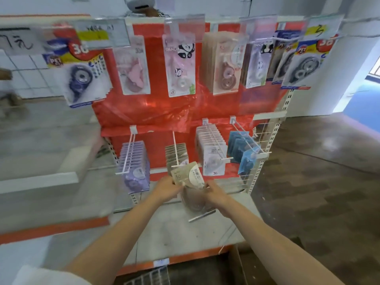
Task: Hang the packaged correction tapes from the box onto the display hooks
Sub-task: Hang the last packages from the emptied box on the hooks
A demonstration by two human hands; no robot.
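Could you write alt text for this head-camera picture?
Two bare hands, left and right, hold a beige tape pack at the tip of a lower hook on a red display rack hung with correction tapes.

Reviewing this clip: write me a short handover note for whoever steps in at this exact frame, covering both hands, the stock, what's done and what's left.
Left hand pinches the left edge of a beige packaged correction tape; right hand holds its lower right corner.
The pack sits at the tip of the second lower hook, in front of the beige packs already hung there; whether it is threaded on cannot be told.
Done: upper and lower hooks carry stock, purple packs at lower left, blue packs at lower right.
Left: seat this pack, then hang any remaining from the box at the bottom edge; its contents are hidden.
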